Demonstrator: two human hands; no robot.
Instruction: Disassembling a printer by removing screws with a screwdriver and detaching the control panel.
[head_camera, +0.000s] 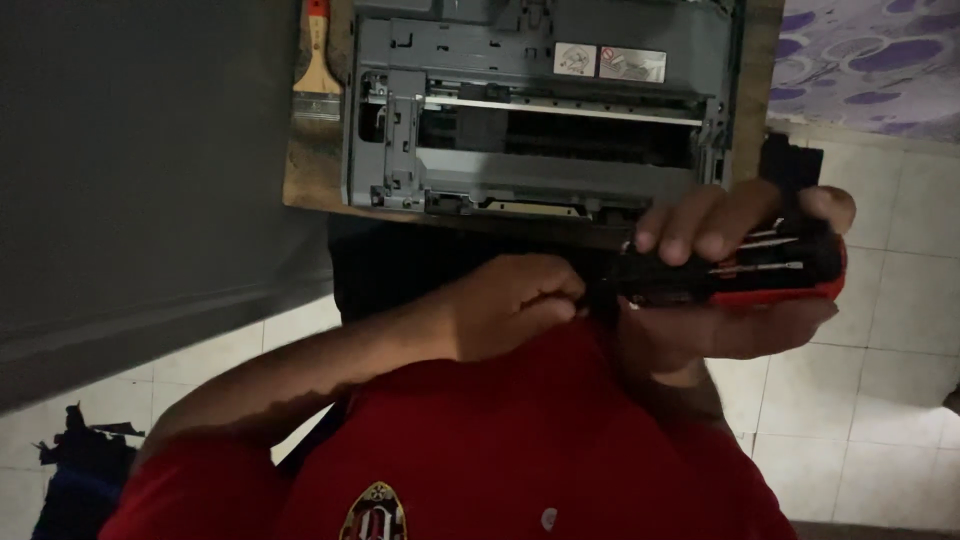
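Observation:
My right hand (730, 255) grips a red and black screwdriver set case (770, 270) from above and below, held in the air in front of my red shirt. Thin metal shafts show in the case between my fingers. My left hand (510, 305) is curled with its fingertips pinched against the case's black left end (615, 285). What the fingertips pinch is hidden in the dim light. Just beyond both hands stands a grey printer (540, 100) with its cover off and its inner rail and rollers exposed.
The printer rests on a wooden board (310, 170). A paintbrush (318, 70) with a wooden handle lies beside the printer's left side. A dark grey surface (140, 180) fills the left. White floor tiles (880, 380) lie on the right, purple patterned cloth (870, 60) at top right.

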